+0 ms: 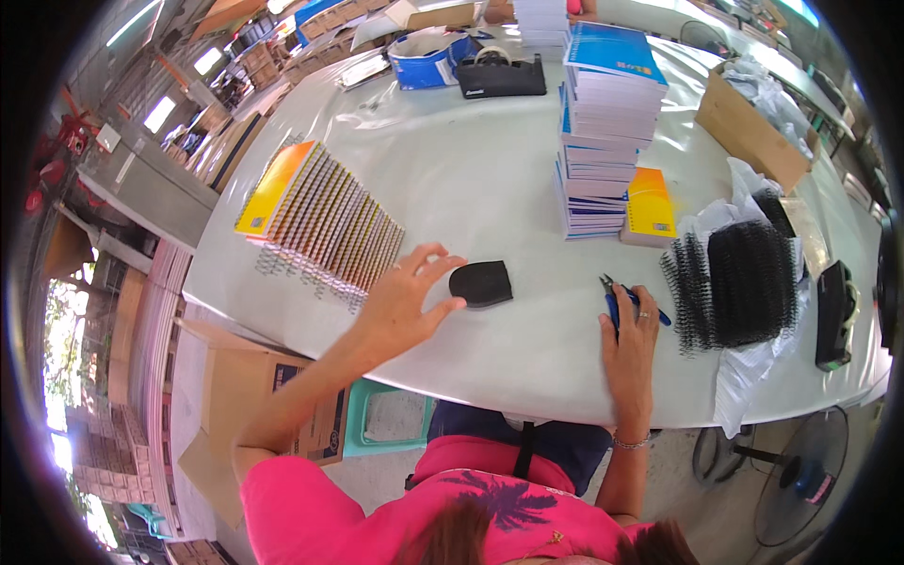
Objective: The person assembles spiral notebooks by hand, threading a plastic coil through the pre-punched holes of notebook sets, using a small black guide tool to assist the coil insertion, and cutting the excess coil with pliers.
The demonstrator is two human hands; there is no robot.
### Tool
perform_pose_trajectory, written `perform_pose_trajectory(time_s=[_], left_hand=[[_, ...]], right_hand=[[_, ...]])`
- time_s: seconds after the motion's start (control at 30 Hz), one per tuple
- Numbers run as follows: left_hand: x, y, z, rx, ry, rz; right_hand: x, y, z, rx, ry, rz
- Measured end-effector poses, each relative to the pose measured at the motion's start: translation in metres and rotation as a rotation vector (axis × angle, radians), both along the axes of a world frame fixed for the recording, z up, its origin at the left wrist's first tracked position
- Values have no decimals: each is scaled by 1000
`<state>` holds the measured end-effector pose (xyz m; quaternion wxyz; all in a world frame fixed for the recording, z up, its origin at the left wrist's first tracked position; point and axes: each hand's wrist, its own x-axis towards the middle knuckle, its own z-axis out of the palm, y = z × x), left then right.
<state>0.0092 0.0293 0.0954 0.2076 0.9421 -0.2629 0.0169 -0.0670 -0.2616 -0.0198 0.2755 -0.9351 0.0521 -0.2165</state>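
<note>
Over the table's near half, my left hand is open, fingers spread and nothing in it. Its thumb and fingertips are close beside a small flat black pad, rounded at one end. To the right, my right hand is closed over blue-handled pliers at the table surface, their dark jaws pointing away from me. Left of my left hand stands a tall stack of spiral-bound notebooks with a yellow-orange cover on top. Black spiral binding coils lie in a heap on white plastic to the right of the pliers.
A high stack of blue-covered books stands beyond my right hand, with a yellow book beside it. Tape dispensers sit at the back and right edge. A cardboard box is far right; a fan stands below.
</note>
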Motion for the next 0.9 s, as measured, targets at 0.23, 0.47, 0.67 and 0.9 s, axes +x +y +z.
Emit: perform_pose_trajectory(time_s=[0.23, 0.47, 0.67, 0.9], left_hand=[[16, -25, -78, -135, 21, 65], [66, -36, -99, -343, -64, -27], [94, -68, -106, -418, -126, 32], [96, -55, -120, -518, -197, 8]], right_hand=[[-1, -3, 9, 123, -78, -10], [32, -36, 59, 150, -242, -63], [135, -122, 52, -25, -81, -169], [186, -160, 47, 46, 428, -110]])
